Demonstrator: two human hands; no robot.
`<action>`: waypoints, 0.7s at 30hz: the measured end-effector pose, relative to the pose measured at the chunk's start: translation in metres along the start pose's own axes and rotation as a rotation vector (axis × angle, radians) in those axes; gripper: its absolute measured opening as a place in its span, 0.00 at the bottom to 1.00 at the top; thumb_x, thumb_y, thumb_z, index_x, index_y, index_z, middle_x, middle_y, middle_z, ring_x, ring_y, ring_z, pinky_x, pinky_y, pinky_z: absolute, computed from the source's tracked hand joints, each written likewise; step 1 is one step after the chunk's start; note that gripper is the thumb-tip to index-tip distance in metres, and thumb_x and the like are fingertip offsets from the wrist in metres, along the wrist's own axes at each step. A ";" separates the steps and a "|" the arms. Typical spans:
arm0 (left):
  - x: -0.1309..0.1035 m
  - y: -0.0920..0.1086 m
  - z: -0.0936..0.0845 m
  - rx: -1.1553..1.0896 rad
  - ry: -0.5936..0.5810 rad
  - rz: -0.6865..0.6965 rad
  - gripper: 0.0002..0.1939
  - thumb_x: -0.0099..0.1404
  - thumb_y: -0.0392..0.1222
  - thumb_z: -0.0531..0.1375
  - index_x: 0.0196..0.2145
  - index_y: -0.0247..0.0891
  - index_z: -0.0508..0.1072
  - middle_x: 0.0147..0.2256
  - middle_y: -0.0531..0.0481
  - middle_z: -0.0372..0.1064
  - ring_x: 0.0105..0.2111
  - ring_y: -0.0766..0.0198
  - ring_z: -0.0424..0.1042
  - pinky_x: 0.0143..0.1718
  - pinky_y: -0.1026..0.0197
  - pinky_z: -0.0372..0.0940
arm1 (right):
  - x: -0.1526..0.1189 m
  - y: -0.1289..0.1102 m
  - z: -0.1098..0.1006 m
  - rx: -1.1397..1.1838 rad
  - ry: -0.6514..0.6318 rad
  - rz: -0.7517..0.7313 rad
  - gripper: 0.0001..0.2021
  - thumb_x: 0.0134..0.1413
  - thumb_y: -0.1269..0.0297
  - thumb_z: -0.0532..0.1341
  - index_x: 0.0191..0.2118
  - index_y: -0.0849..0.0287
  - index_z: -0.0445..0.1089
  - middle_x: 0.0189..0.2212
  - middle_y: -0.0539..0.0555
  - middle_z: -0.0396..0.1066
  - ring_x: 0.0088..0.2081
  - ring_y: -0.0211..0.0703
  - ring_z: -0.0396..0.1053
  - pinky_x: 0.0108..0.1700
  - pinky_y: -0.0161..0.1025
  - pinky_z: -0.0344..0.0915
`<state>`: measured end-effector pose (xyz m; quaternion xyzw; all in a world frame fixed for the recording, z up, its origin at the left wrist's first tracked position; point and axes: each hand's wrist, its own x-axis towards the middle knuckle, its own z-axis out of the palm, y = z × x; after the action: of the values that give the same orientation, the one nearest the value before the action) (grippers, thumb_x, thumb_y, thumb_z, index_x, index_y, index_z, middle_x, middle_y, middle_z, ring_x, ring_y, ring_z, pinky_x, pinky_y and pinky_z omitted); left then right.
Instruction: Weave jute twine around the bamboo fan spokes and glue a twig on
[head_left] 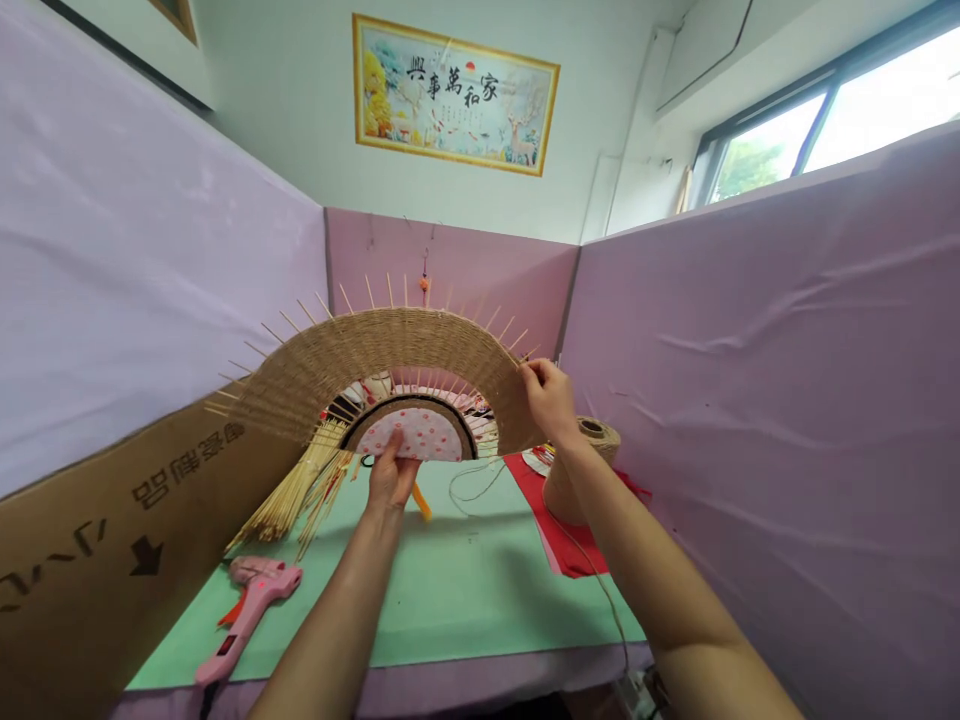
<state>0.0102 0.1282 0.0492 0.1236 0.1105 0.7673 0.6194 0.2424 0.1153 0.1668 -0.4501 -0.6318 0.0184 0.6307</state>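
A half-round fan frame (390, 340) is held up in front of me above the table. Thin sticks spread from its base, with a wide band of brown twine woven around them and the stick tips poking out along the outer edge. My left hand (391, 472) grips the pink-dotted half-disc (435, 432) at the fan's base, thumb on the front and other fingers behind it. At the fan's right end, my right hand (550, 395) is closed, thumb and finger pinching the edge of the woven band near the stick tips.
A pink glue gun (251, 610) lies at the left of the green tabletop (465, 600). Behind it is a bundle of thin sticks (289, 495). A twine spool (570, 485) stands on red cloth (551, 550) at right. Cardboard (90, 560) and lilac partitions (765, 400) flank the table.
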 end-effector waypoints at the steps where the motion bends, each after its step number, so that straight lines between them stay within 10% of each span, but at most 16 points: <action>1: 0.001 0.001 0.001 0.006 -0.007 0.000 0.15 0.62 0.28 0.59 0.46 0.41 0.71 0.42 0.48 0.77 0.48 0.61 0.73 0.56 0.51 0.64 | -0.013 0.001 -0.007 0.000 -0.006 0.005 0.10 0.56 0.57 0.56 0.28 0.54 0.67 0.25 0.51 0.69 0.30 0.44 0.65 0.35 0.39 0.58; 7: 0.001 0.015 0.030 0.101 -0.133 0.123 0.15 0.58 0.28 0.63 0.42 0.41 0.72 0.42 0.50 0.76 0.46 0.62 0.74 0.55 0.51 0.64 | -0.056 0.011 -0.034 0.119 0.032 0.116 0.10 0.56 0.54 0.57 0.32 0.53 0.69 0.28 0.51 0.70 0.31 0.44 0.65 0.34 0.39 0.61; 16: -0.016 0.091 0.141 0.268 -0.574 0.562 0.18 0.51 0.35 0.71 0.40 0.41 0.72 0.40 0.55 0.75 0.47 0.61 0.71 0.56 0.47 0.64 | -0.065 -0.021 -0.047 0.282 0.131 0.120 0.09 0.56 0.54 0.59 0.35 0.53 0.70 0.29 0.52 0.70 0.32 0.43 0.68 0.33 0.39 0.64; 21: -0.013 0.090 0.150 0.281 -0.531 0.433 0.09 0.60 0.34 0.65 0.39 0.38 0.71 0.40 0.54 0.77 0.47 0.66 0.72 0.57 0.56 0.63 | -0.109 -0.049 -0.079 0.211 0.169 0.162 0.11 0.58 0.54 0.58 0.38 0.54 0.73 0.24 0.50 0.68 0.23 0.39 0.64 0.25 0.37 0.61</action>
<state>-0.0209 0.0991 0.2191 0.4228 0.0213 0.7991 0.4269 0.2576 -0.0215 0.1267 -0.4308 -0.5327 0.0974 0.7219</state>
